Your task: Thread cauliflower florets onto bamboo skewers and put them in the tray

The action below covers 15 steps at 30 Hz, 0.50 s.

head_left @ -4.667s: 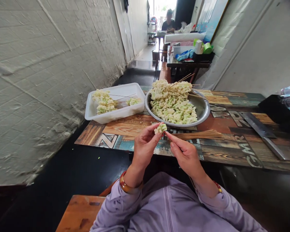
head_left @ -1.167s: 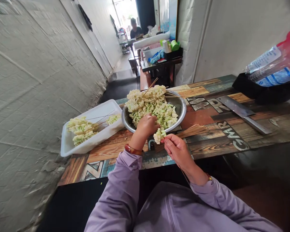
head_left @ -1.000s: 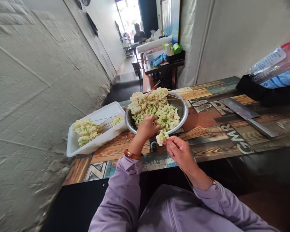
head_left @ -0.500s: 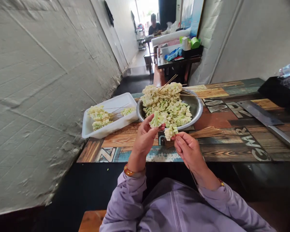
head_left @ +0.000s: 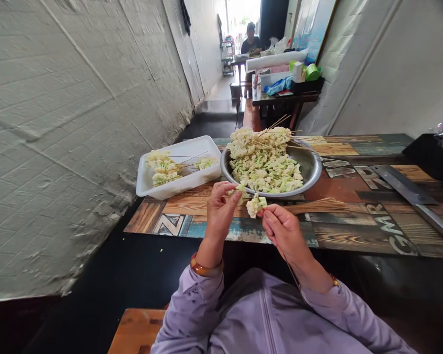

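Observation:
Near the table's front edge, my left hand [head_left: 221, 211] pinches a cauliflower floret [head_left: 237, 192], partly hidden behind the fingers. My right hand [head_left: 283, 227] grips a thin skewer [head_left: 292, 273] whose long end runs back under the wrist. A cauliflower piece [head_left: 255, 206] sits at its tip, just beyond my right fingertips and close to the left hand's floret, a small gap apart. Behind both hands stands a metal bowl [head_left: 313, 173] of loose florets, with loaded skewers lying across its far side.
A white tray [head_left: 143, 183] with skewered cauliflower stands left of the bowl. Bare skewers [head_left: 319, 205] lie in a bundle right of my hands. A cleaver [head_left: 409, 189] and a black container [head_left: 428, 155] are farther right. A person [head_left: 251, 42] sits in the background.
My left fingers have turned the floret, which now shows less behind them. The skewered piece in my right hand has moved slightly left. The whole view has shifted a little.

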### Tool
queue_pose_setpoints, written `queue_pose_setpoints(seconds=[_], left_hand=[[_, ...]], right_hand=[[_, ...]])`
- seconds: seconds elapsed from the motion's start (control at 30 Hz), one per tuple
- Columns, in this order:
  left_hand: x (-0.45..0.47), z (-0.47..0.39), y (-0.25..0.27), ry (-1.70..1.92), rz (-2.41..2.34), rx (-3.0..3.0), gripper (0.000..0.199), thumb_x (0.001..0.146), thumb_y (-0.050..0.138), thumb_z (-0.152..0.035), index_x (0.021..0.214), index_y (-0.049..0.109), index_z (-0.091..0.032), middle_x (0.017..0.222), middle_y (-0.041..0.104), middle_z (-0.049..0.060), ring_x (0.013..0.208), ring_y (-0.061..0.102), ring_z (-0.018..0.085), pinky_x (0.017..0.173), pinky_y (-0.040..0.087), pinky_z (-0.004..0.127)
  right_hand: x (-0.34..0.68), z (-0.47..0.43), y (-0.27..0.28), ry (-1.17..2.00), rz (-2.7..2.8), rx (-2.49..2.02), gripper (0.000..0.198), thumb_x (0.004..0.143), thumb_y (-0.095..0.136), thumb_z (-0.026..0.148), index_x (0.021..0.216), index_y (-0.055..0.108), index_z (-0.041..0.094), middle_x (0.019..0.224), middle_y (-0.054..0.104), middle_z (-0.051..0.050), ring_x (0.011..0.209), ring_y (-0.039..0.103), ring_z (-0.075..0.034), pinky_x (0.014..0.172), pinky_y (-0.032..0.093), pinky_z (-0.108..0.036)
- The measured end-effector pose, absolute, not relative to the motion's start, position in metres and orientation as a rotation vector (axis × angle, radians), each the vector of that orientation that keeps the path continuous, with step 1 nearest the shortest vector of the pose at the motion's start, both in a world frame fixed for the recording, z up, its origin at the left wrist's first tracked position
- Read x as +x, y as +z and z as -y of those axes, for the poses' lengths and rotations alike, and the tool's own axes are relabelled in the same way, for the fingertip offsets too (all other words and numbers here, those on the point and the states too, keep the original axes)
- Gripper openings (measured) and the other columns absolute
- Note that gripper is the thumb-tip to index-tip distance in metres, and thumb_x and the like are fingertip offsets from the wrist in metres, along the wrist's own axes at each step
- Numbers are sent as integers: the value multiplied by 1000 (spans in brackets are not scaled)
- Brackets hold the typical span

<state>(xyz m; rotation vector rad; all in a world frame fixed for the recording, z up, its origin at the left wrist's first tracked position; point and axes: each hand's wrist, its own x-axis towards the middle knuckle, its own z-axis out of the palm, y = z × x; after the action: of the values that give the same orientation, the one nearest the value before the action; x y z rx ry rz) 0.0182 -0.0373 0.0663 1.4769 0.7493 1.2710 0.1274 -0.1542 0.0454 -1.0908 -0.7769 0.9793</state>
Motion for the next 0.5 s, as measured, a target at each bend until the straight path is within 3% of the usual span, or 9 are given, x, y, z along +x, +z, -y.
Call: queue_pose_setpoints(seconds=[0.13,0.37,0.5], left_hand=[[16,43,66,1229,-723,1298,21,77,72,-36,90,66,-21,81,60,-1,74,53,11,71,43,24],[20,56,65,1119,-518,1031,23,76,74,-27,95,62,-22,95,63,-1,85,59,10,78,46,22],[18,60,64,1088,-491,970,23,78,73,-33,95,61,-21,93,64,0,82,61,11,76,48,23]], right_hand=[[118,154,46,1015,816,-1137,29,89,58,46,88,61,17,51,41,9,39,29,-5,35,20,-17],[116,153,43,976,854,-1214,30,90,56,46,89,61,17,53,42,8,41,29,-5,36,22,-18],[118,155,42,932,899,-1273,29,91,56,45,89,62,17,54,43,7,43,31,-6,37,24,-18]])
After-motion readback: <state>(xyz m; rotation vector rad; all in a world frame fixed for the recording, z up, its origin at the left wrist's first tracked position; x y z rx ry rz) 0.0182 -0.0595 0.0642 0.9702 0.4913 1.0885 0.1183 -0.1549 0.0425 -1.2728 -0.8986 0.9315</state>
